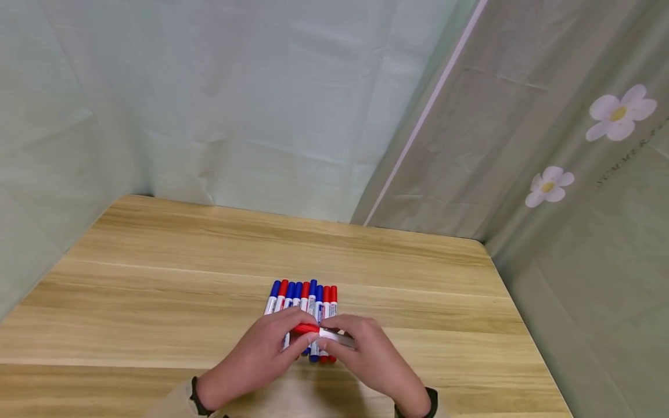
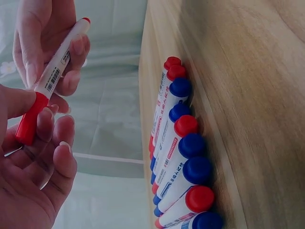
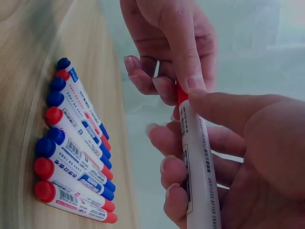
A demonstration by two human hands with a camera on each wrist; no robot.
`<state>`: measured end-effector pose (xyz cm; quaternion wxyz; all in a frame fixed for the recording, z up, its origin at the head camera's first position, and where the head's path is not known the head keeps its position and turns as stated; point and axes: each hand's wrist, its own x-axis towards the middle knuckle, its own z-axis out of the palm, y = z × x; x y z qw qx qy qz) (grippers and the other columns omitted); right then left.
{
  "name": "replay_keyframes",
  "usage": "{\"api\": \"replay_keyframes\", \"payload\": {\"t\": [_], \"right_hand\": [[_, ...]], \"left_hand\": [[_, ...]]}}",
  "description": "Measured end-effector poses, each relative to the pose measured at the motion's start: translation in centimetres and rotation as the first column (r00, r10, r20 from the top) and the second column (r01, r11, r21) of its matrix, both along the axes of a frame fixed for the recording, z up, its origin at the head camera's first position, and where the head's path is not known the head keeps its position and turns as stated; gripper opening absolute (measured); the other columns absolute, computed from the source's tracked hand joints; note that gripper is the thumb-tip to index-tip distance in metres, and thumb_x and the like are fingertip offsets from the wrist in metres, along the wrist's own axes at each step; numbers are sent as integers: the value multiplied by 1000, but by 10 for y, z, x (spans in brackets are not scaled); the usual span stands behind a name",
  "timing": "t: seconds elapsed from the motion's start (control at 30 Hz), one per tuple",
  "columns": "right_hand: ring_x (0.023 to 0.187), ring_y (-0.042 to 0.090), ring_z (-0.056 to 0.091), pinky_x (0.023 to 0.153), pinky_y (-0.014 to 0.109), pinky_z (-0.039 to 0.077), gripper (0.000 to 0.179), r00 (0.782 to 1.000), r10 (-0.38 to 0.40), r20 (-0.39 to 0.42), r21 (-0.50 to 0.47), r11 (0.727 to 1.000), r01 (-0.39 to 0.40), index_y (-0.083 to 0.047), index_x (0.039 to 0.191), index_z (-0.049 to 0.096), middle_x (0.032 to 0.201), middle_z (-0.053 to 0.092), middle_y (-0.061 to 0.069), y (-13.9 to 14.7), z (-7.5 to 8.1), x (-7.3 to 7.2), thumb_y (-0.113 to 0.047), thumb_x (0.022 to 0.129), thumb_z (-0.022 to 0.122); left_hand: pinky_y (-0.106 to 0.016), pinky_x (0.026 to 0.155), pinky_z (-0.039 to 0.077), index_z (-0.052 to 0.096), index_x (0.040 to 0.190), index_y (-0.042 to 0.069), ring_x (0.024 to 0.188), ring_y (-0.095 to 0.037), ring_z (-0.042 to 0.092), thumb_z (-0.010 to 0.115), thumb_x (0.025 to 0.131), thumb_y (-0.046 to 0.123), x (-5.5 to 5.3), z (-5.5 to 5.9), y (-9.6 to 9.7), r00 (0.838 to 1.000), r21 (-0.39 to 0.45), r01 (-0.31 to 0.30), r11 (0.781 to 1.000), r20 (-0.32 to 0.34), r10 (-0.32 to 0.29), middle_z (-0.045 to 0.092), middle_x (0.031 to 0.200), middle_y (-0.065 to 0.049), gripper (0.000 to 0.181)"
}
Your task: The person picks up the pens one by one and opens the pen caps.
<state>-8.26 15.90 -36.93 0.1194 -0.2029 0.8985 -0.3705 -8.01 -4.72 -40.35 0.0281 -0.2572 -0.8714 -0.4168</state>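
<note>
Both hands hold one red-capped whiteboard marker (image 3: 198, 157) above the table. In the left wrist view my left hand (image 1: 272, 341) pinches its red cap (image 2: 32, 119) between thumb and fingers. My right hand (image 1: 364, 351) grips the white barrel, thumb close to the cap's edge, fingers curled beneath it. The cap sits against the barrel. Under and beyond the hands lies a side-by-side row of red and blue markers (image 2: 174, 164), white-barrelled, their caps pointing away from me. In the head view the hands cover the middle of that row.
The wood-grain table (image 1: 172, 302) reaches out on every side of the row. Pale curtain-like sheets (image 1: 261, 116) hang behind its far edge and along both sides. White flowers (image 1: 547, 187) are printed on the right-hand sheet.
</note>
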Motion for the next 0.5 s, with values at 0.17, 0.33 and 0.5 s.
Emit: {"api": "replay_keyframes", "payload": {"t": [0.17,0.33,0.5], "right_hand": [[86,-2,64,77,16,52,25,998,41,-37,72,997,-39,-19,109,73,103,72,-7,-1,1,-2,-33,90,66],[82,-4,62,76,17,52,25,992,82,-94,165,984,-66,-20,110,73,100,73,-8,-1,1,-2,-34,91,64],[76,-4,59,72,16,50,28,968,152,-201,242,965,-101,-20,109,74,94,73,-10,0,-2,-1,-38,92,60]], "left_hand": [[-21,76,53,63,106,28,88,3,57,57,94,44,2,0,0,1000,-52,-1,999,-13,0,64,101,21,21],[-24,78,53,64,105,27,86,3,56,55,96,43,2,0,-1,999,-124,4,992,-49,-10,63,98,21,20],[-28,80,53,64,104,27,85,1,55,48,99,44,2,3,-3,997,-190,77,979,-6,-79,62,97,18,24]]}}
